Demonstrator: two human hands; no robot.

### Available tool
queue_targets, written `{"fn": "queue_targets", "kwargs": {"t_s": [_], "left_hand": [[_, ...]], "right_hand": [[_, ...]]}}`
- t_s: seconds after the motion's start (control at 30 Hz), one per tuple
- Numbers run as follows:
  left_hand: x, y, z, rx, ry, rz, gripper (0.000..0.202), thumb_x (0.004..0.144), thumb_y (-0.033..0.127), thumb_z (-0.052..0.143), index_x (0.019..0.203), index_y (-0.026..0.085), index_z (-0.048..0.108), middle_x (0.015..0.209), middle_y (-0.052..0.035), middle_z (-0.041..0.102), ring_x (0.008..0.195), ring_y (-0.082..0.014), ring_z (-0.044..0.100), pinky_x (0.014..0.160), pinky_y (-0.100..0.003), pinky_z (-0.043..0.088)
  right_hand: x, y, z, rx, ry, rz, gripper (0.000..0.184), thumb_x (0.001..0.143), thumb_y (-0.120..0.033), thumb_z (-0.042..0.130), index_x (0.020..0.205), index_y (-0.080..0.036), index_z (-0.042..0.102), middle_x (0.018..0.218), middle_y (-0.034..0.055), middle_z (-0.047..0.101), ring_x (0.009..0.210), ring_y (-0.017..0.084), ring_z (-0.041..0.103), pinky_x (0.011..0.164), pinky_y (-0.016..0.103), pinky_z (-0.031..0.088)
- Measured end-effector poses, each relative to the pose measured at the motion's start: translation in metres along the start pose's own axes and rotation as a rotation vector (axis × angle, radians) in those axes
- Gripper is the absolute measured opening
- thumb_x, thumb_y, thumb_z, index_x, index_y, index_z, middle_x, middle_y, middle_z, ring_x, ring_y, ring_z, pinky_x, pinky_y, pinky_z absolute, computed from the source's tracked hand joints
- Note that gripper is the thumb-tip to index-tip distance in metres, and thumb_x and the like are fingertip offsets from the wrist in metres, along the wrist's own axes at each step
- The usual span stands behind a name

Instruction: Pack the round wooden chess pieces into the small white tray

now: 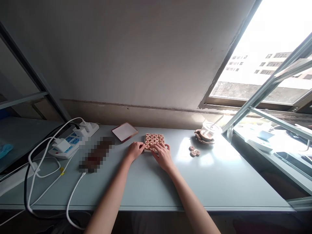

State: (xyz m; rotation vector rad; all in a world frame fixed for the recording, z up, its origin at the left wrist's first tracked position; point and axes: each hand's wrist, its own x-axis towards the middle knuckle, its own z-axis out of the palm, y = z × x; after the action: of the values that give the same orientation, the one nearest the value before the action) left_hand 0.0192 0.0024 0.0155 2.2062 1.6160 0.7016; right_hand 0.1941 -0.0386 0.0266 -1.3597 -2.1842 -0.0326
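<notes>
A small square box (144, 139) sits mid-desk, filled with rows of round wooden Chinese chess pieces (152, 142) marked in red characters. At its left edge, my left hand (135, 151) has its fingers curled together against the side. My right hand (163, 156) reaches over the front right part of the box, fingers apart and fingertips on the pieces, covering some of them. Three loose chess pieces (193, 153) lie close together to the right of my right hand. Behind my left hand rests the box lid (124, 132), its pale inside facing up.
On the left stand a white power strip (69, 143) with plugged-in chargers and trailing white cables (73, 191). A blurred-out dark object (96, 156) lies beside it. At the back right, a clear cup (211, 128) stands by a brown crumpled-looking item (204, 138). Metal frame posts rise at both sides.
</notes>
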Motion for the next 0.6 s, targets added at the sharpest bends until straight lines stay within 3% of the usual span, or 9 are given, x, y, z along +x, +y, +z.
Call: {"fn": "queue_targets", "kwargs": {"t_s": [0.1,0.27,0.33,0.43,0.6], "left_hand": [[0.000,-0.002,0.001,-0.001,0.007,0.010,0.034,0.085,0.029,0.040,0.058,0.017,0.056,0.058,-0.0026,0.059,0.055,-0.0122,0.045,0.055,-0.024,0.023],[0.002,-0.006,0.003,-0.018,-0.002,0.008,0.036,0.085,0.031,0.039,0.055,0.017,0.052,0.054,-0.0021,0.055,0.054,-0.0124,0.045,0.054,-0.024,0.022],[0.003,-0.007,0.004,-0.019,0.003,0.001,0.035,0.084,0.032,0.040,0.055,0.017,0.053,0.054,-0.0021,0.055,0.054,-0.0127,0.044,0.054,-0.024,0.022],[0.004,-0.008,0.004,-0.022,0.002,0.001,0.035,0.084,0.032,0.040,0.056,0.017,0.053,0.054,-0.0019,0.055,0.054,-0.0129,0.044,0.054,-0.024,0.022],[0.004,-0.005,0.003,-0.034,-0.010,0.003,0.033,0.084,0.030,0.039,0.056,0.017,0.051,0.055,-0.0014,0.055,0.054,-0.0121,0.043,0.054,-0.024,0.022]], "right_hand": [[-0.001,0.013,-0.009,-0.024,0.045,0.111,0.024,0.090,-0.027,0.039,0.100,-0.026,0.061,0.103,0.0042,0.065,0.097,0.019,0.052,0.089,0.036,0.025],[-0.017,0.070,-0.026,-0.245,0.176,0.669,0.033,0.084,-0.025,0.042,0.112,-0.017,0.057,0.119,0.0134,0.057,0.109,0.026,0.047,0.089,0.043,0.026],[-0.027,0.091,-0.029,-0.327,0.151,0.799,0.037,0.081,-0.023,0.043,0.113,-0.011,0.057,0.124,0.0182,0.052,0.115,0.030,0.042,0.091,0.047,0.024],[-0.037,0.108,-0.026,-0.356,0.071,0.776,0.032,0.080,-0.020,0.043,0.105,-0.009,0.061,0.126,0.0203,0.049,0.117,0.031,0.040,0.095,0.048,0.024],[-0.035,0.105,-0.018,-0.208,0.084,0.592,0.036,0.078,-0.007,0.036,0.105,-0.010,0.061,0.119,0.0197,0.050,0.108,0.026,0.045,0.089,0.037,0.036]]}}
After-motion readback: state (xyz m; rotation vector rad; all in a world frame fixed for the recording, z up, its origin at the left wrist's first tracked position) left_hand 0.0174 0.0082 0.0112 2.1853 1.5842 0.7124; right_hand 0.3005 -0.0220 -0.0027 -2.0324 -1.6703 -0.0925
